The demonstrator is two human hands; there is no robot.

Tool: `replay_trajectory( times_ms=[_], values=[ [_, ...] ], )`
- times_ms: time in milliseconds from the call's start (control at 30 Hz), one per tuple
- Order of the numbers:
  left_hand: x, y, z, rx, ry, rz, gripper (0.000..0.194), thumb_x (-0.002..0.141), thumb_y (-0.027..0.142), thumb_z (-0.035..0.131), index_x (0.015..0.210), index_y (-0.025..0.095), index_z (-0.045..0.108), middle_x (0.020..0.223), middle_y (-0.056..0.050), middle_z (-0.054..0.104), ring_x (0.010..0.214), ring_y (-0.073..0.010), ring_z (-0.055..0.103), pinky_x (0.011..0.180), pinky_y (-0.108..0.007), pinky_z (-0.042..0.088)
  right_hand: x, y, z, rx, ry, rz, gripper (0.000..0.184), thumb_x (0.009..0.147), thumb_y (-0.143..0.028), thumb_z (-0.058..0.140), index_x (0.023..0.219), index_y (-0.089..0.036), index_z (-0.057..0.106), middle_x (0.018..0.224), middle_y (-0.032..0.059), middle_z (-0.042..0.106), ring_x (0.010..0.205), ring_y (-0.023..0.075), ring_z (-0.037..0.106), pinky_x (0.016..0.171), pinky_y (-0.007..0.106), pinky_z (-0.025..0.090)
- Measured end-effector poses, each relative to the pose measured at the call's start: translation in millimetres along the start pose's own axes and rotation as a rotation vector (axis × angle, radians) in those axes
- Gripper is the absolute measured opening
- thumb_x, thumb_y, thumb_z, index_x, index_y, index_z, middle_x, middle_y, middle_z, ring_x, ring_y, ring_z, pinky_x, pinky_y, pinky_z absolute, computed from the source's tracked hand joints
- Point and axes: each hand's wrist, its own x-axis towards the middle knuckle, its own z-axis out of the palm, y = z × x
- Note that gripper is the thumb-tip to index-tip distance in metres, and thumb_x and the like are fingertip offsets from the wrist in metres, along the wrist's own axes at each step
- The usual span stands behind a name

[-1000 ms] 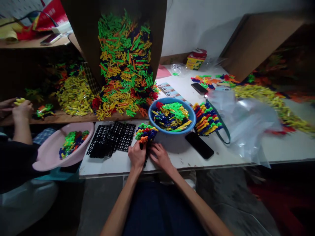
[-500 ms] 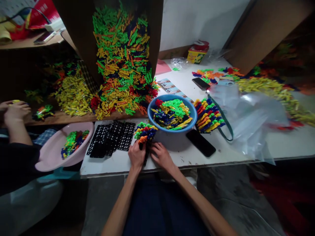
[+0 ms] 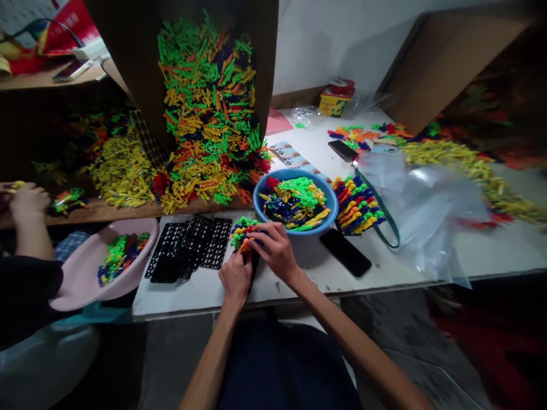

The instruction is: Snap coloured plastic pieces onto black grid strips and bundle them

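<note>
At the table's front edge, my left hand [image 3: 236, 278] is closed on a black perforated tray [image 3: 254, 267] whose far part carries rows of small plastic figures [image 3: 241, 229] in green, yellow, blue, red and orange. My right hand [image 3: 277, 250] reaches over this tray from the right, its bent fingers closed at the figures; the fingertips partly hide what they pinch. Just beyond is a blue basin [image 3: 333, 212] of loose figures. More black trays [image 3: 183, 245] lie stacked to the left of my hands. A filled tray of figures [image 3: 358, 205] stands right of the basin.
A black phone [image 3: 345, 253] lies near my right hand; another phone [image 3: 342, 150] is farther back. Clear plastic bags [image 3: 431, 216] cover the right side. A large heap of figures [image 3: 209, 114] spills from a box. At left are a pink basin [image 3: 77, 279] and another person's hand [image 3: 29, 202].
My right hand has risen from low beside the tray to the figures at its top, fingers now over them. My left hand keeps its grip. The view has shifted slightly.
</note>
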Motion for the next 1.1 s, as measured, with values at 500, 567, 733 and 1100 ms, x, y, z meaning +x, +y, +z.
replay_trajectory(
  times_ms=[500, 567, 733, 1100],
  values=[
    [13, 1, 0.8, 0.083, -0.237, 0.038, 0.032, 0.098, 0.032, 0.043, 0.107, 0.02, 0.072, 0.082, -0.009, 0.076, 0.074, -0.021, 0.071, 0.058, -0.025, 0.038, 1, 4, 15, -0.111, 0.009, 0.095, 0.009, 0.089, -0.031, 0.068, 0.084, -0.025, 0.072, 0.11, 0.004, 0.067, 0.109, 0.0217, 0.054, 0.096, 0.04, 0.041],
    [13, 1, 2.5, 0.098, -0.244, 0.034, 0.035, 0.099, 0.034, 0.042, 0.106, 0.019, 0.072, 0.081, -0.01, 0.075, 0.075, -0.023, 0.071, 0.059, -0.026, 0.039, 1, 7, 6, -0.083, -0.034, 0.067, 0.007, 0.09, -0.031, 0.067, 0.089, -0.027, 0.072, 0.112, 0.0027, 0.067, 0.111, 0.0213, 0.055, 0.098, 0.04, 0.04],
    [7, -3, 7.0, 0.07, -0.289, 0.05, 0.041, 0.098, 0.043, 0.041, 0.1, 0.019, 0.073, 0.084, -0.013, 0.076, 0.082, -0.027, 0.072, 0.064, -0.029, 0.043, 23, 61, -45, -0.225, 0.074, 0.211, 0.025, 0.097, -0.023, 0.051, 0.116, -0.026, 0.065, 0.115, 0.0063, 0.067, 0.114, 0.0224, 0.056, 0.1, 0.04, 0.044],
    [-36, -12, -14.0, -0.16, -0.261, -0.035, 0.032, 0.095, 0.042, 0.049, 0.122, 0.031, 0.062, 0.081, 0.001, 0.075, 0.076, -0.0196, 0.071, 0.058, -0.024, 0.037, 62, 116, -118, -0.492, -0.145, 0.314, 0.028, 0.093, -0.02, 0.05, 0.116, -0.021, 0.065, 0.113, 0.0093, 0.071, 0.103, 0.0239, 0.065, 0.093, 0.037, 0.05]
  ],
)
